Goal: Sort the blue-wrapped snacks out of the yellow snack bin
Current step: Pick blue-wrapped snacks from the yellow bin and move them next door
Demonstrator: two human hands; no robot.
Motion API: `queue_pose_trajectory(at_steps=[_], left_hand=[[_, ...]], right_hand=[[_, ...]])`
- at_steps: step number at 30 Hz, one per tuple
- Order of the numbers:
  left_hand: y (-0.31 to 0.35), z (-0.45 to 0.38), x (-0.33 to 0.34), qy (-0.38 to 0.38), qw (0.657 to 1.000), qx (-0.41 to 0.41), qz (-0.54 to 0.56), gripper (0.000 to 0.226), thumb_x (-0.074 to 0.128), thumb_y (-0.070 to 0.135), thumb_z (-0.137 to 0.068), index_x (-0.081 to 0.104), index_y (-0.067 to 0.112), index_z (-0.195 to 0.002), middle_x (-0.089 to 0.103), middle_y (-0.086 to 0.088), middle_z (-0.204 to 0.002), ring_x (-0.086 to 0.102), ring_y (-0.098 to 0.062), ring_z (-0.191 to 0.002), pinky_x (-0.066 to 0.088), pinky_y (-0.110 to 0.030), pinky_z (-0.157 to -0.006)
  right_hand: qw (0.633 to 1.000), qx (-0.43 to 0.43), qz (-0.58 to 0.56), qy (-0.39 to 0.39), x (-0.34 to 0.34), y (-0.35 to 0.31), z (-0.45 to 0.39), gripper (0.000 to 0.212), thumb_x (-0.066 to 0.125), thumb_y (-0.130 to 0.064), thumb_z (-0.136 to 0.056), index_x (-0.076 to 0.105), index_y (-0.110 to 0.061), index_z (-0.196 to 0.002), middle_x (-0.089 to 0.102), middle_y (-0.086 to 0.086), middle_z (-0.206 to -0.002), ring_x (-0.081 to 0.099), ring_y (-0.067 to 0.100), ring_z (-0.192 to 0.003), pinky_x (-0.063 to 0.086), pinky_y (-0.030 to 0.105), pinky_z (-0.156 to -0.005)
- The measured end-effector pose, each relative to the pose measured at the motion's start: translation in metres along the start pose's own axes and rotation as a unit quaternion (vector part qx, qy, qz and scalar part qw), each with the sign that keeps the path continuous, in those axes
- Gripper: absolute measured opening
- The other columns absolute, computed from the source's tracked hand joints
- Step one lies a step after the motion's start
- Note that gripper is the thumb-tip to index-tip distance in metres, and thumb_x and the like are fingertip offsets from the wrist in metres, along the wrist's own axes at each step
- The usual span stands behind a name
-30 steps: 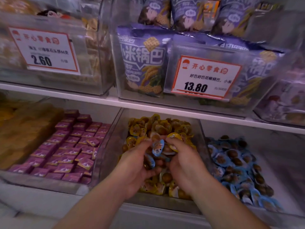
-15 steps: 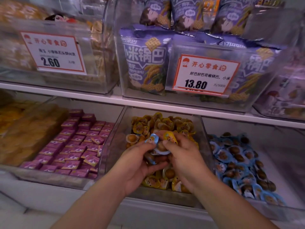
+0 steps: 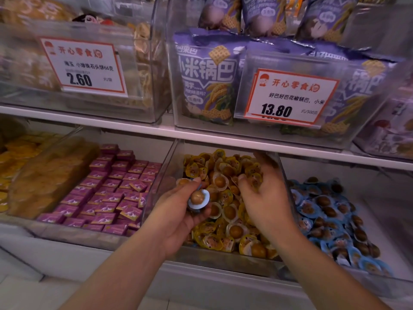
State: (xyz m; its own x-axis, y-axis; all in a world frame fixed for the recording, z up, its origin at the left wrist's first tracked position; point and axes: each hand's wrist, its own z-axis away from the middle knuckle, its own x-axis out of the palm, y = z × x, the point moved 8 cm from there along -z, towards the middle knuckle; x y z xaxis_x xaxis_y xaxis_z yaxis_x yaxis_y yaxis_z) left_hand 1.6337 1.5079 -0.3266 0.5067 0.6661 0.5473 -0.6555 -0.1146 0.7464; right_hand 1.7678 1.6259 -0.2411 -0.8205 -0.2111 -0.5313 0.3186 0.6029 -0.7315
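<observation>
Left hand (image 3: 178, 211) pinches blue-wrapped snack (image 3: 199, 199) aside for removal; right hand (image 3: 266, 198), fingers curled, rakes yellow snack bin (image 3: 156, 198) for strays.

White shop shelf (image 3: 156, 130) carries clear bins (image 3: 156, 104) with red-bordered price cards (image 3: 82, 66).

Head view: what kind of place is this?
Most likely a snack shop's bulk aisle. Printed price tags hang on clear bins along a white shelf, and loose wrapped snacks fill the yellow snack bin and its neighbours.
</observation>
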Motion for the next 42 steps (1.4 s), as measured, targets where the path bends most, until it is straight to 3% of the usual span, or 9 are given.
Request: queue_pose_trajectory(at_steps=[3, 7, 10, 16, 20, 25, 29, 34, 42], left_hand=[[0.015, 0.003, 0.0, 0.031, 0.992, 0.101, -0.071, 0.02, 0.067, 0.027, -0.091, 0.068, 0.009, -0.099, 0.068, -0.011, -0.092, 0.068, -0.019, -0.076, 0.059, -0.039, -0.067], [0.035, 0.031, 0.028, 0.025, 0.893, 0.343, -0.292, 0.012, 0.065, 0.026, -0.094, 0.065, 0.027, -0.106, 0.072, 0.009, -0.093, 0.07, -0.009, -0.089, 0.055, -0.024, -0.078], [0.017, 0.045, 0.061, -0.045, 0.785, 0.418, -0.454, 0.04, 0.059, 0.034, -0.089, 0.051, 0.035, -0.128, 0.06, 0.019, -0.119, 0.057, -0.006, -0.115, 0.048, -0.035, -0.099], [-0.001, 0.053, 0.08, -0.106, 0.699, 0.471, -0.528, 0.078, 0.055, 0.046, -0.086, 0.019, 0.032, -0.154, 0.021, 0.015, -0.159, 0.025, -0.013, -0.148, 0.033, -0.05, -0.115], [-0.01, 0.051, 0.086, -0.16, 0.698, 0.447, -0.535, 0.084, 0.052, 0.064, -0.087, 0.013, 0.035, -0.156, 0.011, 0.021, -0.161, 0.014, -0.002, -0.149, 0.02, -0.017, -0.116], [-0.022, 0.055, 0.088, -0.185, 0.705, 0.42, -0.541, 0.072, 0.041, 0.073, -0.089, 0.016, 0.048, -0.152, 0.027, 0.027, -0.153, 0.034, 0.008, -0.138, 0.038, -0.022, -0.105], [-0.014, 0.042, 0.08, -0.15, 0.698, 0.413, -0.565, 0.039, 0.046, 0.061, -0.093, 0.052, 0.049, -0.13, 0.057, 0.03, -0.125, 0.054, 0.009, -0.116, 0.05, -0.027, -0.093], [0.015, 0.031, 0.057, -0.08, 0.749, 0.414, -0.511, 0.018, 0.055, 0.047, -0.092, 0.067, 0.047, -0.106, 0.07, 0.029, -0.099, 0.065, 0.009, -0.093, 0.049, -0.007, -0.071], [0.039, 0.032, 0.04, -0.041, 0.832, 0.398, -0.383, 0.023, 0.057, 0.019, -0.092, 0.073, 0.035, -0.093, 0.076, 0.01, -0.083, 0.073, -0.006, -0.08, 0.052, -0.01, -0.065]], right_hand=[[0.988, 0.055, -0.144, 0.005, 0.001, -0.001, 0.013, 0.021, 0.061, -0.028, -0.096, 0.065, -0.034, -0.115, 0.064, -0.023, -0.114, 0.055, -0.013, -0.105, 0.036, -0.001, -0.089], [0.737, 0.364, -0.523, -0.224, 0.07, -0.014, 0.061, 0.036, 0.052, -0.047, -0.097, 0.073, -0.023, -0.114, 0.071, 0.008, -0.12, 0.068, 0.023, -0.109, 0.057, 0.041, -0.089], [0.669, 0.413, -0.595, -0.17, 0.066, -0.012, 0.061, 0.044, 0.059, -0.043, -0.093, 0.068, -0.012, -0.123, 0.067, 0.014, -0.126, 0.064, 0.027, -0.119, 0.046, 0.042, -0.107], [0.762, 0.351, -0.53, -0.125, 0.035, 0.001, 0.053, 0.025, 0.06, -0.018, -0.096, 0.069, -0.011, -0.119, 0.072, 0.016, -0.115, 0.069, 0.029, -0.108, 0.051, 0.049, -0.102], [0.814, 0.302, -0.49, -0.078, 0.006, 0.011, 0.047, 0.013, 0.066, -0.017, -0.093, 0.075, -0.018, -0.103, 0.076, 0.009, -0.099, 0.074, 0.02, -0.09, 0.061, 0.039, -0.082], [0.889, 0.229, -0.39, 0.069, -0.073, 0.052, 0.008, 0.01, 0.069, -0.007, -0.089, 0.067, -0.012, -0.08, 0.066, 0.002, -0.064, 0.064, 0.012, -0.057, 0.052, 0.026, -0.053], [0.959, 0.216, -0.18, 0.02, -0.131, 0.097, -0.009, 0.007, 0.07, -0.006, -0.088, 0.071, -0.013, -0.09, 0.071, 0.003, -0.065, 0.066, 0.01, -0.056, 0.051, 0.023, -0.051], [0.961, 0.269, -0.059, 0.009, -0.169, 0.151, -0.006, 0.005, 0.072, -0.019, -0.089, 0.075, -0.023, -0.088, 0.075, -0.004, -0.087, 0.07, 0.005, -0.08, 0.055, 0.022, -0.071], [0.983, 0.056, -0.106, 0.141, -0.154, 0.078, -0.005, 0.029, 0.054, -0.006, -0.091, 0.071, -0.029, -0.087, 0.076, -0.009, -0.076, 0.073, 0.009, -0.076, 0.056, 0.019, -0.071]])
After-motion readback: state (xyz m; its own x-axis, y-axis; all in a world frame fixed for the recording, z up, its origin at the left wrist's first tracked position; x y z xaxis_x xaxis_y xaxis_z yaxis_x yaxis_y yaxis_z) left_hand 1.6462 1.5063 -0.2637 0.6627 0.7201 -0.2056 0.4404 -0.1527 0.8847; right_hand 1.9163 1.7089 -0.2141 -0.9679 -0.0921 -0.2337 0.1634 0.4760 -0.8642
